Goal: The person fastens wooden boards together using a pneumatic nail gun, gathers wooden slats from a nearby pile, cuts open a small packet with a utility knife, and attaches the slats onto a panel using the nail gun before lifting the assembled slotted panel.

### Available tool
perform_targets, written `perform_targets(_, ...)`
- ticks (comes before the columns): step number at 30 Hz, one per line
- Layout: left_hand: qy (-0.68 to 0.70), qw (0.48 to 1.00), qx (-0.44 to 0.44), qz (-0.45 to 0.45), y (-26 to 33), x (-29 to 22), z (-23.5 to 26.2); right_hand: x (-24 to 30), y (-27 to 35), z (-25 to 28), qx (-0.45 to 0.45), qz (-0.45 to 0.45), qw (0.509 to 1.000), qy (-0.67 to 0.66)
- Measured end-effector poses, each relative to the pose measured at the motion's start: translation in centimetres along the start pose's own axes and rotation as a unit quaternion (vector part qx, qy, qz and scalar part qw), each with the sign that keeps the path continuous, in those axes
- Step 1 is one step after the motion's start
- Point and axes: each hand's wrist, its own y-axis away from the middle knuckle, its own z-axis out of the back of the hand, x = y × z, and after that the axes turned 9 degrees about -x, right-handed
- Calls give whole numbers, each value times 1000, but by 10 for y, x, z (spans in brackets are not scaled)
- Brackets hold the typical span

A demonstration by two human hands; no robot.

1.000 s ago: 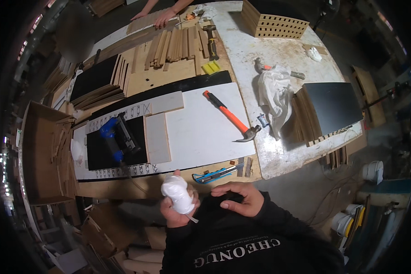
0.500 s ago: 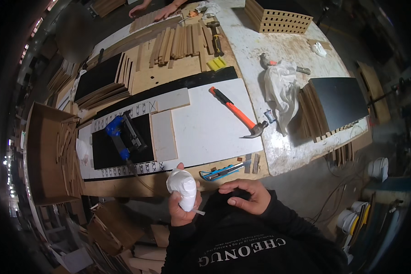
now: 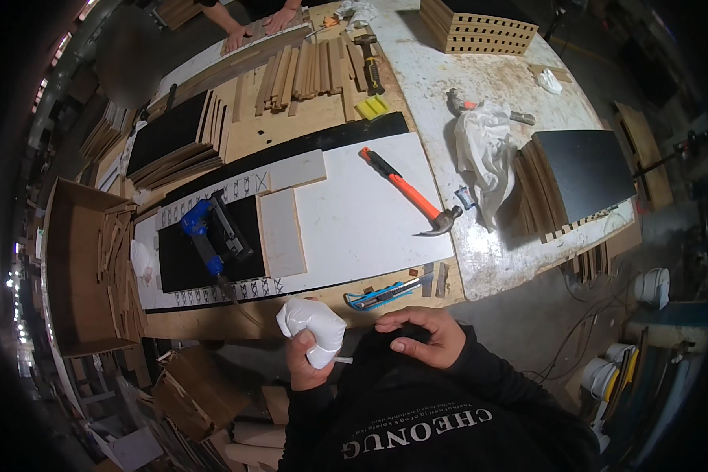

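Note:
My left hand is wrapped round a plump white plastic pouch, thumb across its front. A short pale strip or nozzle sticks out near its lower right; which of these, I cannot tell. My right hand hovers in front of my dark top, fingers stretched and thumb apart, holding nothing. Past it, at the table's near edge, lies a blue utility knife. On the white board rests an orange-handled claw hammer. A blue and black nail gun lies on a black panel to the left.
Stacked dark panels stand right, beside a crumpled white cloth. Wooden strips, a second hammer and a yellow block lie farther back. A co-worker's hands press on slats at the far edge. A cardboard box stands left.
The pouch in my left hand has tipped and bulges more sideways, its top shifting slightly left. My right hand has hardly moved. The co-worker's hands have changed position on the slats.

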Motion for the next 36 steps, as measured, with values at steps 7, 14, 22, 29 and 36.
perform_targets(7, 12, 1000, -21, -1, -1, 3, 3, 0, 0, 0, -4, -6, 1000, -18)
perform_targets(14, -2, 999, -42, -12, 0, 6, 0, -2, 0, 2, -14, -5, 1000, -24)
perform_targets(22, -37, 999, -28, -13, 22, 31, -70, -32, -6, -25, -42, 29, 990, -128)
perform_targets(29, -424, 874, 92, -219, 14, 13, -55, -38, 5, -18, -169, -100, 911, -362)
perform_targets(36, -409, 855, 262, -181, -5, 6, -87, -35, 32, -3, -55, -101, 987, -116)
